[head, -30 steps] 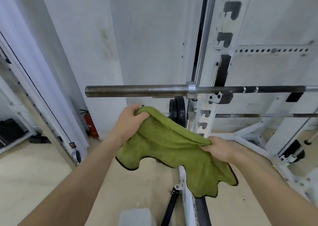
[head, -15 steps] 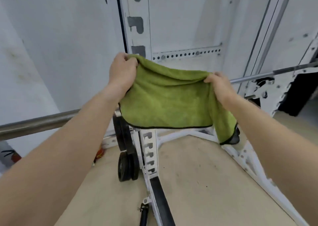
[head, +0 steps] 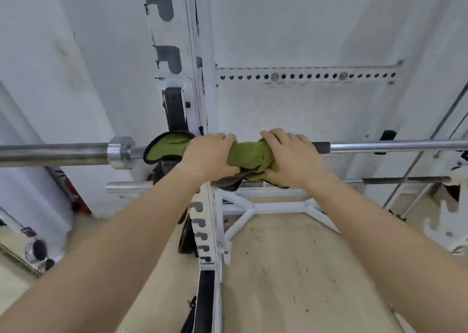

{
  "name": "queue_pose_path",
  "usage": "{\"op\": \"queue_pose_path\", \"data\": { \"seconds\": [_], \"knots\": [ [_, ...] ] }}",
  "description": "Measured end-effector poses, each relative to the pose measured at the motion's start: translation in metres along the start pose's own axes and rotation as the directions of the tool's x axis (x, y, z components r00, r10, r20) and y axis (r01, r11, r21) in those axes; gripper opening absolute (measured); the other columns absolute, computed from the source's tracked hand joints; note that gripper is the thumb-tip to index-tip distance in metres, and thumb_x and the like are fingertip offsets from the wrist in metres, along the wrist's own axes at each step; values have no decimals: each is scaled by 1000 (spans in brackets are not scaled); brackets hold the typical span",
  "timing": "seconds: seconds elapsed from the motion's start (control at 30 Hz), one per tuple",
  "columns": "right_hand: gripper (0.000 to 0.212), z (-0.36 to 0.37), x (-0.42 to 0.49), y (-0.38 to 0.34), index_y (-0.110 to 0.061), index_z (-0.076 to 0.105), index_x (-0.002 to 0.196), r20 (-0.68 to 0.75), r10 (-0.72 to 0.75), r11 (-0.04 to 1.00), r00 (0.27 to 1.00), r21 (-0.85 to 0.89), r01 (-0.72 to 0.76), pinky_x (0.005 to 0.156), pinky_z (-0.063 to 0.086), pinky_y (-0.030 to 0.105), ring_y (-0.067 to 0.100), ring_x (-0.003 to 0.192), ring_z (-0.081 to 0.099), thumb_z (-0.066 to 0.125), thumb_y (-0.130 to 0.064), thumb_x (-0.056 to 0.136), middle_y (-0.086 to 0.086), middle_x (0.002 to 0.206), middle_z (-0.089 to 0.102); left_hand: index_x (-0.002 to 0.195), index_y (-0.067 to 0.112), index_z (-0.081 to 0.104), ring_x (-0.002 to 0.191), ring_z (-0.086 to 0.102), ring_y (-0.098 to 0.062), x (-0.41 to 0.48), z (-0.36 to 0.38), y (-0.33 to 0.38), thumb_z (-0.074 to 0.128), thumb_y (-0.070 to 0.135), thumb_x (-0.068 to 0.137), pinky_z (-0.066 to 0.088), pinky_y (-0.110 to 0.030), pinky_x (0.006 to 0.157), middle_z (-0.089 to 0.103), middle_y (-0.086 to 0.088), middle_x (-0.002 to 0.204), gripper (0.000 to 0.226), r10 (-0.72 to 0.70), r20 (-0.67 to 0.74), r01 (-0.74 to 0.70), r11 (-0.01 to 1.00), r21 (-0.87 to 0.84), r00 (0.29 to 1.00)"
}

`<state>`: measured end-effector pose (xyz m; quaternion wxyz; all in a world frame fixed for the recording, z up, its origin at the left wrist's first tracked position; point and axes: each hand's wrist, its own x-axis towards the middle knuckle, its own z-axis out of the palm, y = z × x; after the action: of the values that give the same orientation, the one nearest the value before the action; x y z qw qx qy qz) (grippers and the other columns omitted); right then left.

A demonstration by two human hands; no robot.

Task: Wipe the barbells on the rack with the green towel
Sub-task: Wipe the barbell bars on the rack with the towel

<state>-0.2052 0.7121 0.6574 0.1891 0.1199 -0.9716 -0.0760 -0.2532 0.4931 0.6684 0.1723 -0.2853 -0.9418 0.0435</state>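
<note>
From my seat, the green towel [head: 249, 152] under both hands reads as soft, matt terry cloth with a dark stitched hem. The upper barbell [head: 395, 145] is bare metal: bright and glossy toward three o'clock, duller and brushed on the sleeve toward nine o'clock, with a shiny collar [head: 121, 152]. The rack upright [head: 202, 92] is white-painted metal, chipped and scuffed. The floor [head: 291, 269] at six o'clock looks like matt, scratched plywood.

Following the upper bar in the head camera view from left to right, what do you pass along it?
Bare bar sleeve → shiny collar → loose end of the green towel → left hand → bunched towel → right hand → bare shaft.
</note>
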Motion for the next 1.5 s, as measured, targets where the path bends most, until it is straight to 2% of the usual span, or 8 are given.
{"op": "queue_pose_path", "data": {
  "seconds": [0.13,0.23,0.47,0.73,0.9,1.03,1.2,1.5],
  "knots": [
    [33,-3,34,-16,-17,61,105,-35,-97,995,995,-19,96,75,45,39,30,89,61,66,-35,79,4,100,61,98,24,53,78,62,-24,10,-10,-12,59,44,85,53,-36,62,61,1,88,25,-64,86,62,998,26,994],
    [24,-2,49,-41,-17,62,97,-87,-105,994,991,10,106,60,35,34,27,86,60,66,-35,82,2,94,61,94,24,53,70,59,-23,10,-7,-15,58,38,84,50,-34,56,56,2,80,18,-48,88,39,994,101,995],
    [7,24,22,11,-14,61,82,-293,-126,988,948,-123,93,73,44,42,30,67,58,66,-12,77,4,76,60,88,25,56,69,60,-25,42,3,29,51,56,87,48,-33,58,59,2,73,31,-61,83,59,998,28,995],
    [21,24,-12,85,-14,61,82,-213,-8,968,977,-246,-46,82,41,42,29,68,57,73,-23,67,2,77,59,99,21,53,61,51,-27,81,4,102,47,49,92,30,-31,51,42,4,64,29,69,-13,-69,997,-27,998],
    [11,12,9,39,-15,61,73,-173,11,983,985,-180,-43,76,42,40,30,67,60,70,-18,69,2,69,61,96,20,43,66,54,-27,67,6,80,51,38,90,33,-33,53,42,4,68,21,88,5,-88,996,-18,996],
    [11,5,37,-13,-17,62,76,-131,-66,990,989,-136,48,57,31,32,26,70,62,72,-21,73,1,72,64,106,18,51,73,58,-27,43,6,36,53,37,88,37,-34,57,46,3,74,26,-3,38,2,999,39,999],
    [16,8,47,-42,-15,63,74,-181,-98,993,979,-82,85,56,30,32,26,68,61,78,-20,70,3,71,63,95,18,57,67,56,-24,27,6,-1,55,41,87,39,-30,52,52,1,73,25,-121,99,111,989,101,988],
    [12,29,-9,80,-14,62,81,-286,-25,980,958,-197,-33,77,39,42,31,69,59,71,-19,74,4,75,60,96,19,53,61,52,-27,72,1,94,53,38,87,33,-31,53,41,3,63,21,55,-1,-55,998,-24,999]
  ]
}}
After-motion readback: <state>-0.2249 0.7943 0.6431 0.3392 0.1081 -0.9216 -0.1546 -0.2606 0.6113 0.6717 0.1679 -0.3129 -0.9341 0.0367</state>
